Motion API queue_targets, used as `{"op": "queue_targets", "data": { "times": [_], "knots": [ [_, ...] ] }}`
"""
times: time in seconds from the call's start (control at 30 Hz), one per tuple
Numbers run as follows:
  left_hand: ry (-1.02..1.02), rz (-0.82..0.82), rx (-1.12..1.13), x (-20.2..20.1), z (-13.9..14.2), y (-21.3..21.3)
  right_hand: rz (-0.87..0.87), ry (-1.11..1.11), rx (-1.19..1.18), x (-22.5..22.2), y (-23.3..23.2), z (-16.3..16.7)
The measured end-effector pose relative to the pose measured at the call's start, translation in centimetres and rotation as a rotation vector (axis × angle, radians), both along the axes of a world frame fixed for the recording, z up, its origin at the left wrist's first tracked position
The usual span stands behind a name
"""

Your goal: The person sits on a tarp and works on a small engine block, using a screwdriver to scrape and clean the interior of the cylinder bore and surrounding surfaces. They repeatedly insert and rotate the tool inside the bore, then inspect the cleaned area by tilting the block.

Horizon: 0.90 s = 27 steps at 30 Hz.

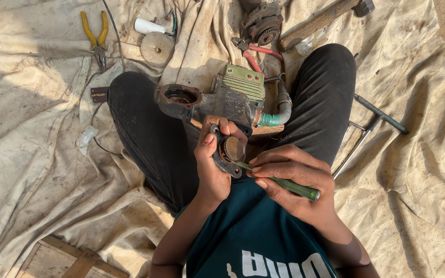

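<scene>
My left hand grips a small dark metal flange with a round rusty centre, held upright above my lap. My right hand holds a green-handled screwdriver, its tip resting against the lower edge of the flange. Just beyond my hands, between my knees, lies a greasy pump body with a green finned cover, a round open port on its left and a green hose fitting on its right.
On the dirty cloth lie yellow-handled pliers, a round disc, a white tube, red-handled pliers, a rusty motor part, a wooden-handled hammer and a T-handle wrench. A wooden frame sits bottom left.
</scene>
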<state>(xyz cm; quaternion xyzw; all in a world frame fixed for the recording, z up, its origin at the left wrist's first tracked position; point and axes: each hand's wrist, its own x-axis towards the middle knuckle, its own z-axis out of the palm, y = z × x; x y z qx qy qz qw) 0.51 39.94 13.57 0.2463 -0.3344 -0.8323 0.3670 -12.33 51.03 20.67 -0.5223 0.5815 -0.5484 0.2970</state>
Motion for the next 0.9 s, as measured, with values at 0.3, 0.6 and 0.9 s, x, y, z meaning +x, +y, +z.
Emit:
{"op": "queue_targets", "data": {
  "times": [0.3,0.6,0.9],
  "knots": [
    [0.151,-0.103,0.058,0.1,-0.6,-0.4,0.022,0.167,-0.178,0.0,0.3,-0.1],
    [0.104,-0.084,-0.039,-0.1,-0.3,-0.1,-0.105,0.415,-0.146,2.5,0.6,0.9],
    [0.13,-0.089,-0.042,0.3,-0.6,-0.3,-0.06,0.009,-0.053,1.1,1.2,-1.1]
  ]
}}
